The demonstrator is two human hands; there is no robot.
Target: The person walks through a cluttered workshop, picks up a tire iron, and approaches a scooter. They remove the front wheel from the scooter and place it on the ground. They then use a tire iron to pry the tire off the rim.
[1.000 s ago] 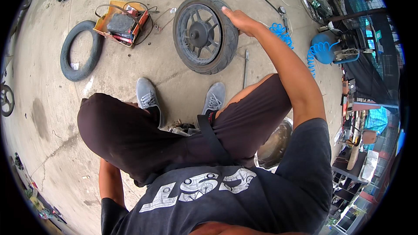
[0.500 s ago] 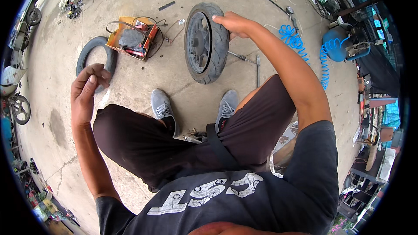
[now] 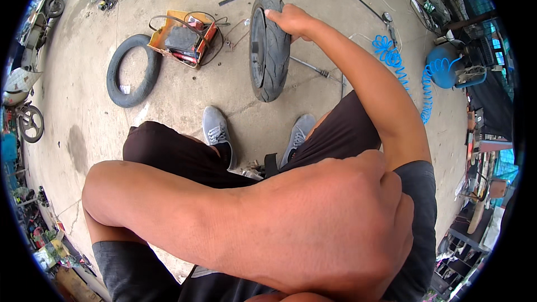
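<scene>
A motorcycle wheel (image 3: pixel 269 56) with a black tyre stands upright on the concrete, its spoked rim turned to the left. My right hand (image 3: pixel 291 20) grips the top of its tyre, thumb on the rim-side edge and fingers over the tread. Close to the camera, in front of my chest, my left hand (image 3: pixel 352 218) is curled into a fist, its back showing. Nothing is seen in it, though the fingertips are hidden. An inner tube (image 3: pixel 116 72) lies on the floor to the left, beside a yellow and red tool box (image 3: pixel 208 41).
Behind the wheel are a metal rod tool (image 3: pixel 310 67) and a dark flat bar (image 3: pixel 229 0). A coiled blue air hose (image 3: pixel 391 53) with a gauge (image 3: pixel 387 17) leads toward a blue tank (image 3: pixel 442 67) at right. Motorcycle parts (image 3: pixel 29 123) line the left edge.
My left hand has swung from the left, over the inner tube, to close in front of my chest. The wheel, still held by my right hand, has turned to show more tread.
</scene>
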